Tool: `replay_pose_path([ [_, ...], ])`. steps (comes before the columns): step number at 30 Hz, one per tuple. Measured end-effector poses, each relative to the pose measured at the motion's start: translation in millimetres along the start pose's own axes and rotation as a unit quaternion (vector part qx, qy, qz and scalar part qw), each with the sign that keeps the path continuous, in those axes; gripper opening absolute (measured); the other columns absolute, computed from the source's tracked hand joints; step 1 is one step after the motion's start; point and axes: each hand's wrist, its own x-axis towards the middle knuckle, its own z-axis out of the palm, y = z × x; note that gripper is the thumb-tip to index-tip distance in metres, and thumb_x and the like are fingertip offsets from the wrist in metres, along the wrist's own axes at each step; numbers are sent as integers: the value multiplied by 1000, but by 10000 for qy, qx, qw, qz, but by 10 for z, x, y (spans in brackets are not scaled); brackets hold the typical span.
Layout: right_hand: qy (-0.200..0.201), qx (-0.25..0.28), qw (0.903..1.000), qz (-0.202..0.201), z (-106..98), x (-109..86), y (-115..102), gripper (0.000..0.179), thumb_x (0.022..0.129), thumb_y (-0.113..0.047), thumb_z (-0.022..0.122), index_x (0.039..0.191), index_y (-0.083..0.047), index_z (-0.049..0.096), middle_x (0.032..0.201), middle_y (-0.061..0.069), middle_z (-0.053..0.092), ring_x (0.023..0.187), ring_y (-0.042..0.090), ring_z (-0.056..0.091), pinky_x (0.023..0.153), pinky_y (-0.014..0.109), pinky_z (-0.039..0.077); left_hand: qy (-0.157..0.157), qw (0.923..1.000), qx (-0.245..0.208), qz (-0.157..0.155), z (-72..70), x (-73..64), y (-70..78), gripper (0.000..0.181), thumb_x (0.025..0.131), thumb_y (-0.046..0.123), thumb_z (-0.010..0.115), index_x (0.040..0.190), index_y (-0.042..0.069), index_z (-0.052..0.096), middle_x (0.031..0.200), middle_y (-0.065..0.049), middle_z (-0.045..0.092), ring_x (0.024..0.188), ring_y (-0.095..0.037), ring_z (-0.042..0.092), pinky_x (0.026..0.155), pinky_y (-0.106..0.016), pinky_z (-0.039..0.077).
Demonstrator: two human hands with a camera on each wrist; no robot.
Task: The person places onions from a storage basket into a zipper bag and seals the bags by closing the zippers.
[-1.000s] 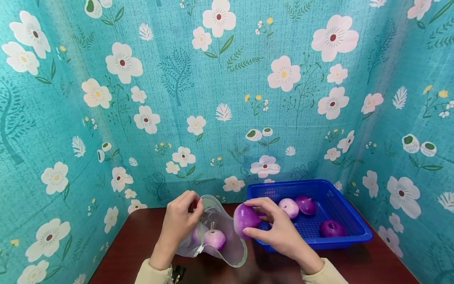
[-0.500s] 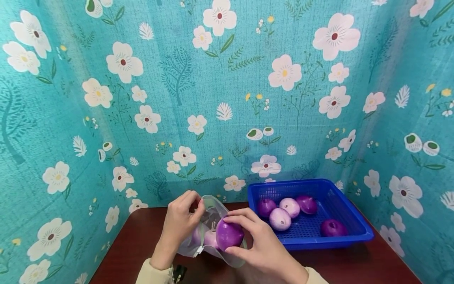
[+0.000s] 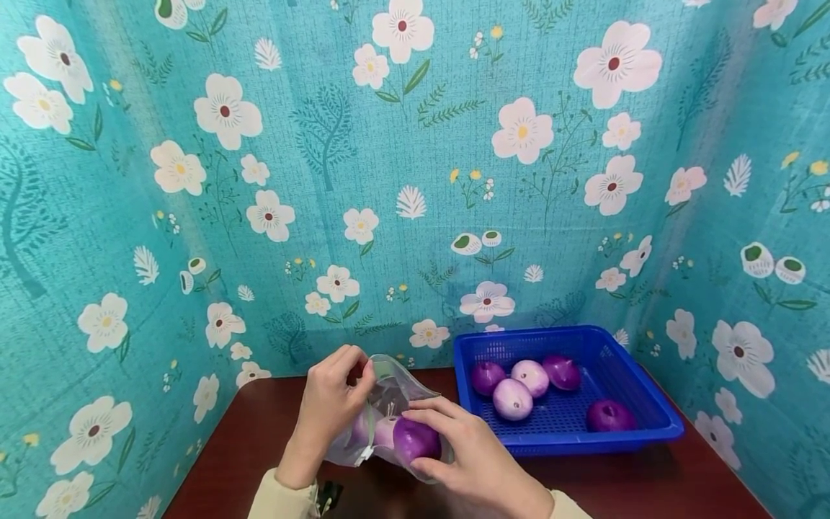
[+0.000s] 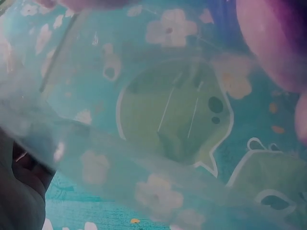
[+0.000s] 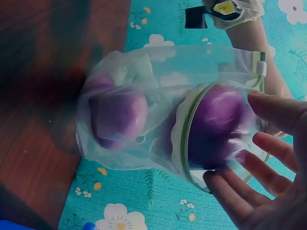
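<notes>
My left hand (image 3: 333, 404) pinches the upper edge of a translucent zip bag (image 3: 344, 453) and holds its mouth up. Inside the bag lie pale purple onions (image 3: 386, 431); in the right wrist view another onion (image 5: 120, 115) shows through its wall. A deep purple onion (image 3: 415, 441) is within the bag's mouth, with the thumb and fingers of my right hand (image 3: 476, 450) curved round it. From the right wrist, this onion (image 5: 216, 127) sits just past the green-edged rim, fingertips at its near side. The left wrist view mostly looks through the hazy bag (image 4: 158, 124).
A blue plastic basket (image 3: 648, 432) stands to the right, with several purple onions (image 3: 512, 400) in it. The dark red-brown table (image 3: 259, 411) ends against a teal flowered cloth (image 3: 415, 180) hung at the back and on both sides.
My right hand has carried the deep purple onion leftward from beside the basket, then down into the bag's mouth. The left hand has kept its hold on the bag's edge.
</notes>
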Motion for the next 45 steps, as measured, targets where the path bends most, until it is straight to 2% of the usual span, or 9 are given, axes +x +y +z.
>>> replay_pose_path([
  [10,-32,392,9990,234,-69,-26,5,51,82,-19,87,128,-28,68,126,-12,64,114,9,65,94,32,57,245,9993,45,286,18,21,-9,19,86,3,69,77,14,58,69,5,53,60,-3,47,54,-13,40],
  [13,3,663,9972,349,-114,-37,15,48,84,-17,85,127,-30,68,121,-11,64,94,6,65,77,25,57,209,9995,12,222,15,16,-1,19,87,4,69,77,15,58,69,5,53,60,-2,47,54,-13,40],
  [17,244,909,9949,365,-204,-45,95,38,89,-14,80,124,-26,70,115,-5,67,83,8,64,69,24,57,109,9999,-25,84,12,6,6,17,89,7,67,77,16,58,69,6,53,61,-3,46,54,-15,40],
  [20,453,924,9931,553,-292,-53,221,31,91,-14,78,121,-20,71,113,-3,69,96,11,68,79,32,61,73,10000,-41,38,15,-3,5,17,89,8,66,78,16,57,70,6,53,61,-3,46,54,-16,41],
  [23,531,778,9888,1157,-388,-65,403,31,91,-17,79,121,-18,71,111,-5,69,100,12,69,82,36,62,49,10000,-85,14,11,-8,3,17,91,9,66,78,17,57,69,3,54,61,-4,46,54,-17,41],
  [26,456,320,9801,1903,-451,-121,680,38,90,-24,81,126,-20,70,113,-5,69,106,15,68,90,41,59,68,9999,-117,29,7,-9,1,18,90,8,67,78,17,57,69,3,54,60,-4,46,54,-16,41],
  [31,132,-223,9597,2798,-455,-317,1125,61,83,-34,85,137,-13,63,125,10,67,120,34,62,100,54,51,141,9998,-72,138,17,-24,-2,19,88,4,69,77,15,57,68,2,53,59,-4,46,53,-14,40],
  [36,-290,-504,9467,3168,-432,-401,1314,73,79,-35,88,139,-4,60,135,22,62,123,41,61,102,61,47,84,9999,-87,18,7,-30,5,18,90,8,67,78,16,57,68,0,55,60,-4,46,53,-16,40],
  [45,-593,-922,9230,3689,-303,-386,1531,70,73,-29,89,135,-7,63,135,23,60,121,46,61,92,66,50,98,9999,-56,20,-5,-32,-4,17,91,10,65,78,18,57,69,3,54,60,-4,45,54,-17,40],
])
